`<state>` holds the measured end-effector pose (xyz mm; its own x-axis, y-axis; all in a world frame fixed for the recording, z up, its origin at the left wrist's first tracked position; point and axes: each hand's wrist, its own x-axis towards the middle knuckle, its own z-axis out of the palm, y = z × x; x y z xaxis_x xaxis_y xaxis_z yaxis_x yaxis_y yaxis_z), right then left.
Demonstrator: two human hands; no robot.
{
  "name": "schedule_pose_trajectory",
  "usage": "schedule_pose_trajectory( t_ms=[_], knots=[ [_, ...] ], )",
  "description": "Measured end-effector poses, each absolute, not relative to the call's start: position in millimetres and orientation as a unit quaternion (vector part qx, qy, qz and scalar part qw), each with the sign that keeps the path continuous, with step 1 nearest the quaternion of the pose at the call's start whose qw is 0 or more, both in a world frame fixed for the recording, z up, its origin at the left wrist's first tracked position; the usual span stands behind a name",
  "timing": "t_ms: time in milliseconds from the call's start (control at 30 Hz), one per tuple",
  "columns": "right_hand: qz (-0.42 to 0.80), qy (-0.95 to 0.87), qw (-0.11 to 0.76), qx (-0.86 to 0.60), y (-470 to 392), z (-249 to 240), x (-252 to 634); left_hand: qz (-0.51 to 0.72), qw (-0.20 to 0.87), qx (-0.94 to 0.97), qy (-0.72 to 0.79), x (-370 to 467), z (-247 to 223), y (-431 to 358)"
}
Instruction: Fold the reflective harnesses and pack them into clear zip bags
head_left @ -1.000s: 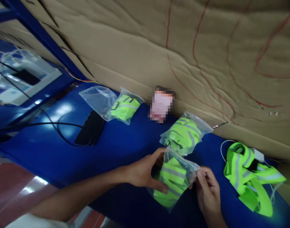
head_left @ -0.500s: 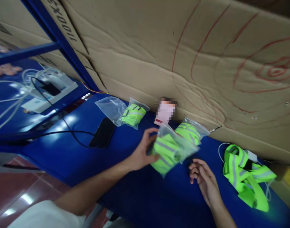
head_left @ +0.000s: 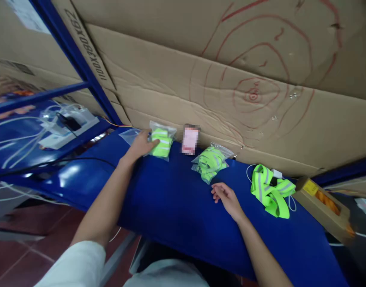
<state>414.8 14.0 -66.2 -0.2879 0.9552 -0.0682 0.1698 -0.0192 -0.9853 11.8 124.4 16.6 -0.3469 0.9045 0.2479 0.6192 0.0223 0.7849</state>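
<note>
Your left hand [head_left: 140, 144] lies loosely open on the bagged vest [head_left: 161, 141] at the bench's [head_left: 171, 199] back edge, against the cardboard wall [head_left: 200, 87]. Your right hand [head_left: 225, 195] rests open and empty on bare blue bench, near a second bagged vest [head_left: 211, 162]. Whether your left fingers grip the bag is unclear.

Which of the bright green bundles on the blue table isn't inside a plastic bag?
The loose green strap farthest right, beside the cardboard box. The other two bundles, one at the left hand and one in the middle, are bagged.
</note>
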Motion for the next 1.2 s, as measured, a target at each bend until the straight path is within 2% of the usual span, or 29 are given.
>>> schedule_pose_trajectory(
  t_ms=[67, 233, 400, 533, 667, 700, 767, 867, 933, 1000, 1033, 1133, 1200],
  knots=[
    [0.516, -0.619, 0.359, -0.471, 12, -67, 414, 0.406, 0.142, 0.572, 0.698, 22, 16, 127],
    [0.446, -0.680, 0.343, -0.470, 4, -62, 411, 0.304, 0.007, 0.638, 0.707, 60, 5, 112],
    [0.387, -0.725, 0.333, -0.462, -2, -55, 407, 0.270, -0.037, 0.647, 0.712, 93, -2, 94],
    [0.327, -0.763, 0.317, -0.459, -2, -36, 425, 0.323, -0.080, 0.661, 0.673, 108, 2, 83],
    [0.131, -0.732, 0.346, -0.572, 11, -10, 472, 0.412, -0.120, 0.719, 0.547, 129, -1, 60],
    [0.075, -0.700, 0.331, -0.629, 17, -7, 485, 0.426, -0.120, 0.744, 0.501, 137, -6, 52],
    [-0.028, -0.624, 0.242, -0.742, 27, -9, 507, 0.418, -0.100, 0.810, 0.399, 155, -19, 35],
    [-0.086, -0.567, 0.112, -0.811, 33, -25, 520, 0.340, -0.024, 0.907, 0.247, 182, -42, 14],
    [-0.083, -0.585, 0.098, -0.801, 28, -33, 516, 0.313, 0.034, 0.929, 0.194, 194, -52, 7],
    [-0.045, -0.626, 0.126, -0.768, 18, -31, 506, 0.319, 0.094, 0.923, 0.192, 199, -57, 5],
    [0.006, -0.650, 0.149, -0.745, 12, -26, 500, 0.330, 0.124, 0.912, 0.207, 199, -58, 6],
    [0.271, -0.713, 0.216, -0.609, 1, -8, 485, 0.370, 0.184, 0.873, 0.259, 194, -57, 10],
    [0.319, -0.724, 0.268, -0.550, 0, -2, 484, 0.378, 0.204, 0.862, 0.270, 190, -56, 12]
  ],
)
